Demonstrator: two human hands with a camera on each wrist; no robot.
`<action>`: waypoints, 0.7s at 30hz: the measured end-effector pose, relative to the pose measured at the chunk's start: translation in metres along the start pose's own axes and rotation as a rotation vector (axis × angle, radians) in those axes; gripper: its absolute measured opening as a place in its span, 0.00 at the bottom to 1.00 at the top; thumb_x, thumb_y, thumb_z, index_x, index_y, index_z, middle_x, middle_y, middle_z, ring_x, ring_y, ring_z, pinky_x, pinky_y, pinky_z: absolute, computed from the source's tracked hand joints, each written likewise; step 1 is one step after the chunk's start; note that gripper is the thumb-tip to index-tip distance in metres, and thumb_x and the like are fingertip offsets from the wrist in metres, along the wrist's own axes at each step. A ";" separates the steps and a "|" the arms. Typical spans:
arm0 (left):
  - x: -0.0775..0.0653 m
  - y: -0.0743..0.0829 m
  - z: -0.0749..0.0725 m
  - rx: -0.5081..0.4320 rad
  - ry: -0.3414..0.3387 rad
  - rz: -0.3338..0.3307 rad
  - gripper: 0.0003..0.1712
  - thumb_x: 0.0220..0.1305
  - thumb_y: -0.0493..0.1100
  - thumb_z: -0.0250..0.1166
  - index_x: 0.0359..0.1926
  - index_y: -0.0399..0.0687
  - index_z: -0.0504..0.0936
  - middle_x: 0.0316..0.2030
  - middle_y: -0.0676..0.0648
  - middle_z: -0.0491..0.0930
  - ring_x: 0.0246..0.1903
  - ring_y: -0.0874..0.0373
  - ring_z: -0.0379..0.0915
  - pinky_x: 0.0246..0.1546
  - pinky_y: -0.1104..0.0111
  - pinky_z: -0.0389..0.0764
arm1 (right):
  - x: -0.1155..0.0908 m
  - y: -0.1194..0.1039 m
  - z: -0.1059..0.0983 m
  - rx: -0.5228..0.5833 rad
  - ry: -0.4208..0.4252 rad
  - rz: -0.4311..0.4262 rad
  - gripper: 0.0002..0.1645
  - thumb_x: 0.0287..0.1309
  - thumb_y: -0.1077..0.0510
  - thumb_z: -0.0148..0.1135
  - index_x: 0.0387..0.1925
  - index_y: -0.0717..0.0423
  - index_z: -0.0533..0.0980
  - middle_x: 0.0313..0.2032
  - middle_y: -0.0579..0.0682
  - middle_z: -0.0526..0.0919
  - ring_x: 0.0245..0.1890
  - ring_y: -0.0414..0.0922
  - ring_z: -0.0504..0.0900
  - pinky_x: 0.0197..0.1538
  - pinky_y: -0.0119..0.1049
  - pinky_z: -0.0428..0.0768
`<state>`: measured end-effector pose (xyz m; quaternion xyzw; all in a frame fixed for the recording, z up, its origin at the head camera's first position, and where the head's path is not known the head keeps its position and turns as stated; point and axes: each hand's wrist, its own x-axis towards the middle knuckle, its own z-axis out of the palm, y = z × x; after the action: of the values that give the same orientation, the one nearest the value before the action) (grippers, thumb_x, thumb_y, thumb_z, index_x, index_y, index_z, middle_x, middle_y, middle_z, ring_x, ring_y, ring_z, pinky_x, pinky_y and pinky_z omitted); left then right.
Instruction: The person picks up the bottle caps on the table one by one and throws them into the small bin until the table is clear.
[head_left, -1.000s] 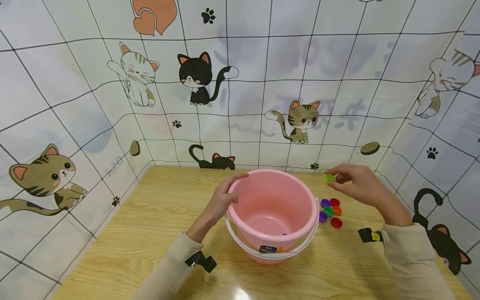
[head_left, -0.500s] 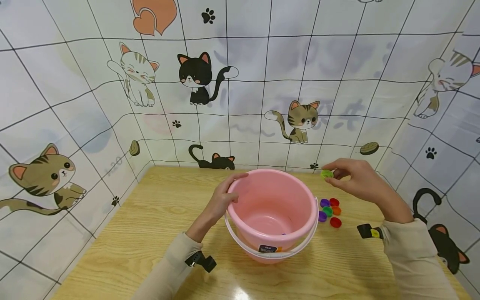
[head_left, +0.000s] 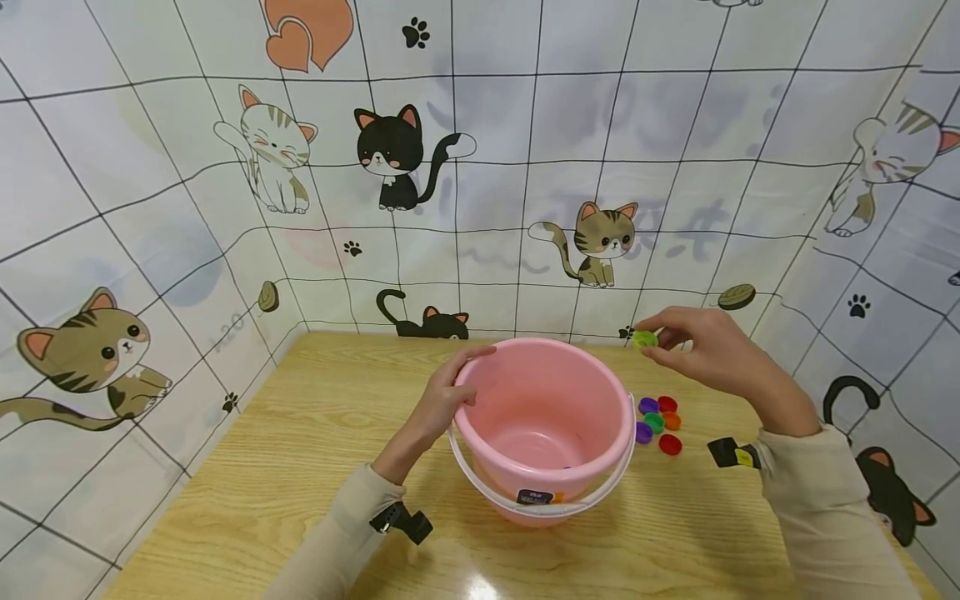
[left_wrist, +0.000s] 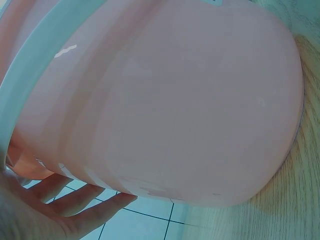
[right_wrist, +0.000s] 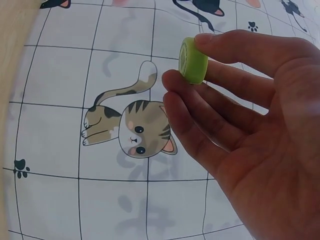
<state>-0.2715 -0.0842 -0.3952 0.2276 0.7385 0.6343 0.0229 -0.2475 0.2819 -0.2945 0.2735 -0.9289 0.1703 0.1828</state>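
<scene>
"Lime-green cap (head_left: 644, 339): where do you have it, and which way does it face?"

"At about two o'clock from the mouth of the pink bucket (head_left: 540, 477), clear of the table (head_left: 315, 467). Seen from my right wrist, its flat face looks toward nine o'clock and its long axis runs nearly twelve to six."

"And your fingers?"

"My right hand (head_left: 712, 350) pinches it by the edge, thumb and fingertips parted only by its width. My left hand (head_left: 442, 400) grips the bucket's rim at nine o'clock, thumb inside."

label (head_left: 536, 497) on bucket (head_left: 546, 417) illegible, sleeves (head_left: 832, 517) cropped
</scene>
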 end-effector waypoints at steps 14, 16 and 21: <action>0.000 0.001 0.000 0.005 -0.005 0.014 0.41 0.45 0.30 0.51 0.64 0.58 0.72 0.61 0.48 0.70 0.49 0.42 0.73 0.33 0.52 0.81 | 0.012 -0.012 -0.003 -0.023 0.008 -0.088 0.17 0.52 0.56 0.69 0.46 0.51 0.82 0.38 0.44 0.86 0.31 0.36 0.83 0.36 0.32 0.82; 0.000 0.002 0.000 0.006 -0.008 0.020 0.41 0.45 0.30 0.51 0.64 0.57 0.71 0.62 0.47 0.70 0.50 0.42 0.73 0.33 0.51 0.81 | 0.014 -0.013 -0.002 -0.027 0.006 -0.098 0.17 0.52 0.56 0.69 0.46 0.52 0.82 0.38 0.44 0.86 0.31 0.36 0.83 0.36 0.33 0.83; 0.000 0.002 0.000 -0.002 -0.009 0.024 0.41 0.44 0.30 0.51 0.64 0.57 0.71 0.62 0.47 0.70 0.50 0.41 0.73 0.34 0.49 0.81 | 0.017 -0.017 -0.002 -0.018 -0.001 -0.103 0.18 0.52 0.57 0.70 0.46 0.52 0.81 0.38 0.43 0.86 0.32 0.36 0.84 0.37 0.33 0.83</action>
<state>-0.2707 -0.0839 -0.3935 0.2392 0.7350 0.6342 0.0190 -0.2511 0.2617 -0.2821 0.3195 -0.9150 0.1523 0.1935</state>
